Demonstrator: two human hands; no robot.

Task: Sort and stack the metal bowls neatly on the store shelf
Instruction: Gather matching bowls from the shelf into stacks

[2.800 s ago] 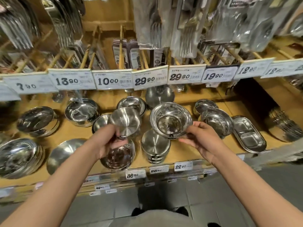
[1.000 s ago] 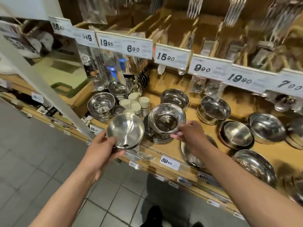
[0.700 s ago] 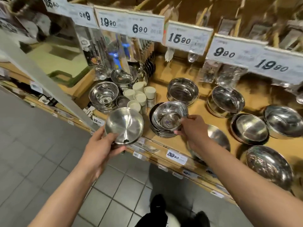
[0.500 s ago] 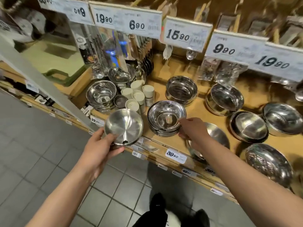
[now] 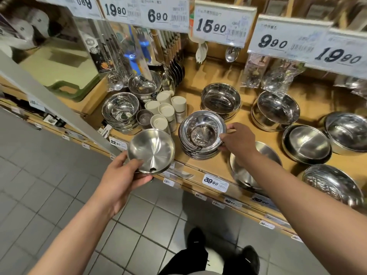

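The right hand (image 5: 237,142) had brought its steel bowl (image 5: 202,131) down onto the stack of matching bowls (image 5: 200,151) at the front of the wooden shelf (image 5: 218,167); a moment earlier that bowl was still held tilted above the pile, and now it sat nested and level on top. The fingers (image 5: 225,138) remained curled at the rim on the bowl's right side, though whether they still pinched it or only touched it could not be told from this angle. That bowl looked to be sorted, so the release seemed the next small thing. To the left of that grip and nearer the person, the left hand (image 5: 123,175) held the second bowl (image 5: 151,150) by its lower rim, thumb over the edge, tipped so its brushed inside faced the camera, off the shelf edge above the tiled floor (image 5: 59,195). Just beyond it stood white-capped shakers (image 5: 164,110) and another bowl stack (image 5: 121,111).
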